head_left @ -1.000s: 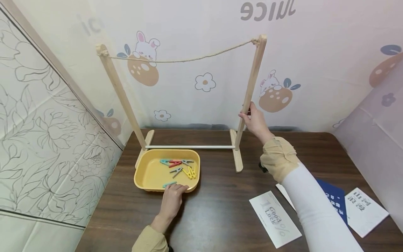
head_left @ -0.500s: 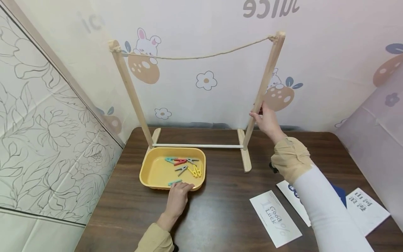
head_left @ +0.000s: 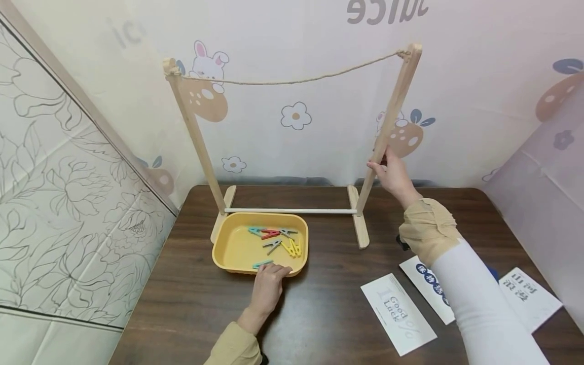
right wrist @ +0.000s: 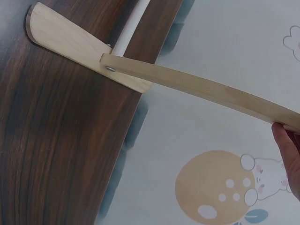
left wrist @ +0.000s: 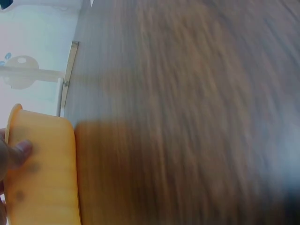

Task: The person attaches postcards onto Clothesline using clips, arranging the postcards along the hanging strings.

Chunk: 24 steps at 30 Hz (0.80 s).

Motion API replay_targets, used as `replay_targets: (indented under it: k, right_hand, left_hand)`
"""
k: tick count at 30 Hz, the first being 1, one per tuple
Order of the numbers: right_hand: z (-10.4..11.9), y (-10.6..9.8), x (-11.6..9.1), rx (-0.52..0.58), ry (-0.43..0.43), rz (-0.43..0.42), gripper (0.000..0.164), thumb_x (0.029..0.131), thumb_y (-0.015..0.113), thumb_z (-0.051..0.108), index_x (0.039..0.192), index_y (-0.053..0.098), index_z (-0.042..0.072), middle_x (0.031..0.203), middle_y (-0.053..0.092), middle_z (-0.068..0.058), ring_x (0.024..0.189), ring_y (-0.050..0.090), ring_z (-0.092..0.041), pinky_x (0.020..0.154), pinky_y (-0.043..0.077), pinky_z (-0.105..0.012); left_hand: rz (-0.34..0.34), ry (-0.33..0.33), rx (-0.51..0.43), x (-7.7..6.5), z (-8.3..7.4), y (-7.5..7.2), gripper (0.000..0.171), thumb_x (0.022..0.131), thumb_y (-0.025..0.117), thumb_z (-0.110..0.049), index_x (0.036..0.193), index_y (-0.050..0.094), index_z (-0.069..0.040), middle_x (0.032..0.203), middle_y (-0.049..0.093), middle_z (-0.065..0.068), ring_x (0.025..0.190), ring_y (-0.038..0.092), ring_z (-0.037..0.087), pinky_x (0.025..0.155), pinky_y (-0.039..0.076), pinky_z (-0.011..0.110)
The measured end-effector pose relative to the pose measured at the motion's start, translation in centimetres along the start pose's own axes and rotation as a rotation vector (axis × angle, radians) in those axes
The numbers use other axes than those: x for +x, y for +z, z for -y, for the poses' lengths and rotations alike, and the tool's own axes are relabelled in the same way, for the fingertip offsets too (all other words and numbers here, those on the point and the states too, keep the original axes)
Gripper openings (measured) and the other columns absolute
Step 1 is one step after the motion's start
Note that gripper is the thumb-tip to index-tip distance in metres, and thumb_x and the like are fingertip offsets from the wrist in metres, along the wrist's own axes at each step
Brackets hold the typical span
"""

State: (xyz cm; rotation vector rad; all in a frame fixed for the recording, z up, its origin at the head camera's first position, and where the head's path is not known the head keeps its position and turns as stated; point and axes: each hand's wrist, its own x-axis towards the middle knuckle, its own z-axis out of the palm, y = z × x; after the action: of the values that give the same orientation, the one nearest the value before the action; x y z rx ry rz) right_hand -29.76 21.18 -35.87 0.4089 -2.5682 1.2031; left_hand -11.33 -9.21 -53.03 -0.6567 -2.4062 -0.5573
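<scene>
Left hand (head_left: pixel 268 289): at front rim of yellow tray (head_left: pixel 239 248), near its right corner; thumb on the outer wall in the left wrist view, other fingers over the rim. Tray gripped; it sits on the brown counter (head_left: pixel 328 304), beside the rack's left foot (head_left: pixel 219 230); contact with foot cannot be told.

Tray contents: a red clip (head_left: pixel 270 233), two grey clips (head_left: pixel 272 245), yellow clips (head_left: pixel 292 248), and two teal clips (head_left: pixel 262 264), one near the far wall, one by the left fingers.

Right hand (head_left: pixel 396 175): holding right post (head_left: pixel 393 116) of the wooden rack, below mid-height. Dark red patch (head_left: pixel 384 160) between hand and post; cannot tell what it is. Rope (head_left: pixel 292 82) sags between the post tops; white rod (head_left: pixel 292 210) joins the posts low down.

Writing: white card (head_left: pixel 398 314), right side of counter, reads "Good Luck" in grey over a pale "1" and "%". Beside it, second card (head_left: pixel 429 286) carries characters in dark blue discs, partly behind the right sleeve (head_left: pixel 485 304). Farther right, third card (head_left: pixel 529 299) bears grey characters, not read with certainty. Wall covering (head_left: pixel 342 126): "Juice" in mirror-reversed grey letters, cropped by the top edge.
</scene>
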Motion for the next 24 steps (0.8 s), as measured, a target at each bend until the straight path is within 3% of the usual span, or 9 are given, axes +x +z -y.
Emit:
replay_targets:
  k: [10,24]
  right_hand:
    - [-1.1,-1.2,-0.5,-0.024,0.039,-0.015,0.03,0.089,0.052,0.007,0.11,0.037,-0.009,0.101,0.05,-0.029,0.103,0.047,-0.042,0.085,0.04,-0.05]
    - [-1.8,-2.2,-0.7,-0.039,0.056,-0.066,0.029,0.087,0.053,0.004,0.108,0.039,-0.01,0.1,0.051,-0.031,0.1,0.049,-0.043,0.085,0.04,-0.05]
  left_hand:
    - [0.024,-0.019,-0.007,0.6,-1.3,0.5,0.035,0.07,0.053,0.015,0.083,0.07,-0.013,0.075,0.065,-0.002,0.07,0.058,0.015,0.061,0.039,0.03]
    - [0.037,-0.031,0.019,1.3,-2.6,1.4,0.035,0.07,0.056,0.015,0.084,0.07,-0.014,0.076,0.065,-0.005,0.068,0.056,0.012,0.062,0.039,0.029]
